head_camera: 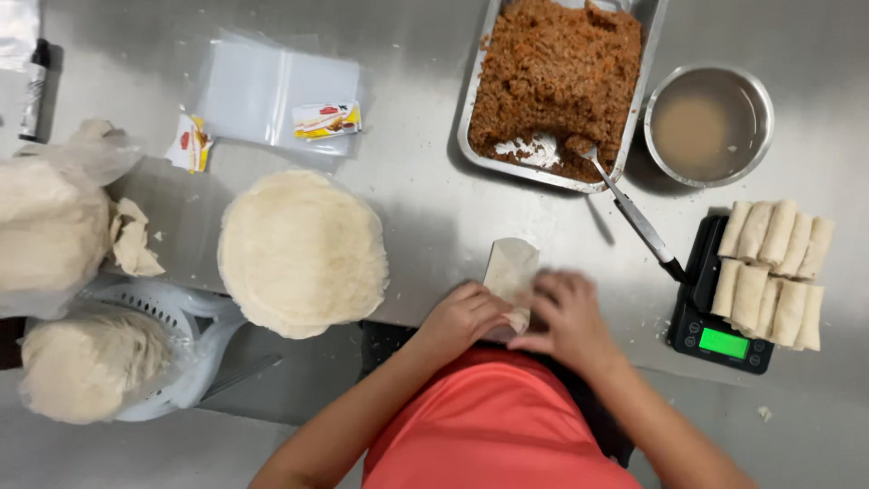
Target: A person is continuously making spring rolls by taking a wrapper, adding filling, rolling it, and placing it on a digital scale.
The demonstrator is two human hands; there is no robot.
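Seen from your head camera looking straight down, your left hand (463, 317) and right hand (566, 319) meet at the near edge of a steel table (425, 195), both pressed onto a pale wrapper (510, 270) that you are rolling; its far end lies flat and bare on the metal, pointing away from you, while the near end is tucked under your fingers. Both hands are curled narrowly around the rolled part, holding it rather than spread flat (the filling inside is hidden, so how full it is cannot be told). To do this step well, it seems wise to keep your fingertips even on both sides so the roll stays straight, press snugly without tearing the thin sheet, and roll away from you toward the bare end. To your left sits a round stack of wrappers (302, 252), and further left are bagged stacks of the same in clear plastic (50, 222), one resting in a white basket (172, 312). Ahead and slightly right is a metal tray (472, 109) of brown minced filling (557, 72) with a spoon (625, 204) leaning out toward you. Beside it stands a steel bowl (710, 125) of cloudy liquid. To your right, finished rolls (774, 272) lie in two rows on a black kitchen scale (720, 340) with a green lit display.
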